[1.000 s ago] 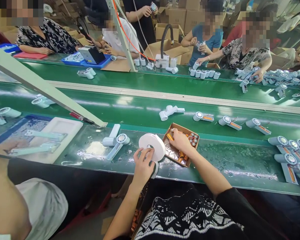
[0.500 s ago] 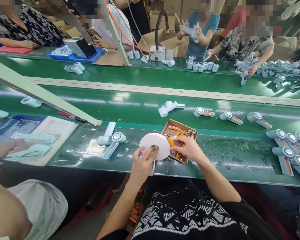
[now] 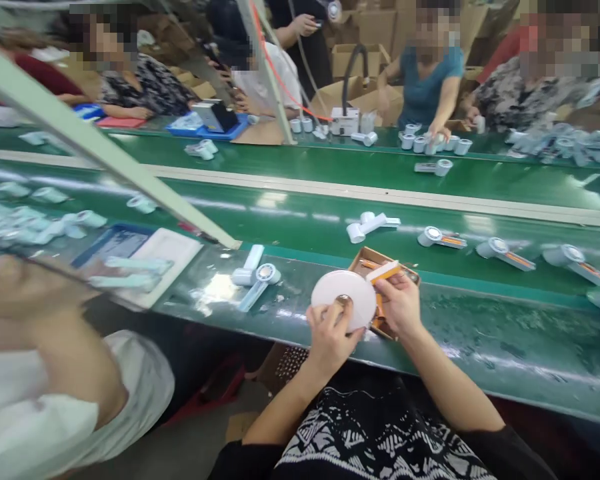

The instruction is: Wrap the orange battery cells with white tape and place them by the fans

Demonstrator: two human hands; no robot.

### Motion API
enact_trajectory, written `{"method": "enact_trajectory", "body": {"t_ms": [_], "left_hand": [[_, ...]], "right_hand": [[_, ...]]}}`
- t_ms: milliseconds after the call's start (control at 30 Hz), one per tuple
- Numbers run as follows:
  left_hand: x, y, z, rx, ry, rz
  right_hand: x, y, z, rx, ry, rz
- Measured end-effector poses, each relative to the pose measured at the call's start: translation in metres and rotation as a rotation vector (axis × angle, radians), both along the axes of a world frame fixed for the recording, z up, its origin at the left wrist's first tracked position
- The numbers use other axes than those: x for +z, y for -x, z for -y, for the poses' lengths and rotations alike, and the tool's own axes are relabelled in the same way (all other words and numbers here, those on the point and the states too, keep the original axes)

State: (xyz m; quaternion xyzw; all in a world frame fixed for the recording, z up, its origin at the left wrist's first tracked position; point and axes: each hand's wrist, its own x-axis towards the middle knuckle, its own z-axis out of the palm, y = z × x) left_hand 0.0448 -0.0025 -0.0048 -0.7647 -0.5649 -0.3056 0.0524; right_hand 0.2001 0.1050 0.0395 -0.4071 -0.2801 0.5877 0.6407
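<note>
My left hand (image 3: pixel 330 333) is closed round a white roll of tape (image 3: pixel 343 297), fingers at its core, held over the near edge of the green bench. My right hand (image 3: pixel 400 303) pinches an orange cylindrical battery (image 3: pixel 385 271) with a white strip on it, right beside the roll's edge. Just behind both hands sits a small brown cardboard tray (image 3: pixel 365 257) with more orange batteries, mostly hidden by my hands.
A white hand-held fan part (image 3: pixel 255 277) lies left of the roll. More fan parts (image 3: pixel 440 238) ride the green conveyor (image 3: pixel 290 223). A slanted white frame bar (image 3: pixel 105 157) crosses left. A neighbour's arm (image 3: pixel 45 313) works at left; several people sit across.
My right hand has lifted a battery from the tray and brought it to the roll's edge with a white strip on it. The camera has swung left.
</note>
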Motion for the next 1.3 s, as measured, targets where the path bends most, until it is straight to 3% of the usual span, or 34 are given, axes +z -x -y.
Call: {"method": "enact_trajectory", "body": {"t_ms": [33,100,167,267,333,400,500,567,633,700,767,833,1000,1100,1300], "left_hand": [[-0.004,0.0,0.005,-0.11,0.058,0.007],[-0.016,0.014,0.01,-0.233,0.164,0.021],[-0.031,0.045,0.012,-0.075,0.279,0.049],[-0.049,0.1,0.014,0.285,0.49,0.069],[-0.054,0.121,0.01,0.333,0.584,0.05],[-0.052,0.125,-0.008,0.315,0.565,0.056],[-0.032,0.097,-0.07,0.159,0.454,0.093],[-0.014,0.062,-0.134,0.006,0.424,0.079],[0.001,0.024,-0.204,-0.061,0.419,0.054],[0.009,-0.006,-0.266,-0.122,0.451,0.011],[0.011,-0.023,-0.306,-0.192,0.504,-0.048],[0.008,-0.031,-0.321,-0.262,0.545,-0.117],[0.002,-0.033,-0.312,-0.405,0.529,-0.301],[0.004,-0.039,-0.315,-0.476,0.556,-0.415],[0.006,-0.062,-0.33,-0.473,0.678,-0.584]], "right_hand": [[0.009,-0.014,-0.011,-0.051,-0.034,0.005],[0.026,-0.05,-0.037,-0.327,-0.199,0.008],[0.03,-0.087,-0.06,-0.398,-0.239,-0.02],[0.012,-0.131,-0.06,-0.292,-0.201,0.094],[-0.007,-0.145,-0.038,-0.313,-0.141,0.07],[-0.025,-0.15,-0.014,-0.327,-0.056,0.042],[-0.038,-0.147,0.008,-0.296,0.025,0.057],[-0.038,-0.146,0.013,-0.277,0.04,0.063],[-0.032,-0.147,0.014,-0.272,0.046,0.059],[-0.028,-0.153,0.017,-0.287,0.04,0.065],[-0.027,-0.163,0.023,-0.312,0.031,0.08],[-0.031,-0.178,0.032,-0.342,0.028,0.091],[-0.036,-0.199,0.037,-0.381,0.06,0.121],[-0.03,-0.188,0.01,-0.317,0.031,0.151],[-0.026,-0.145,-0.077,0.003,-0.122,0.386]]}}
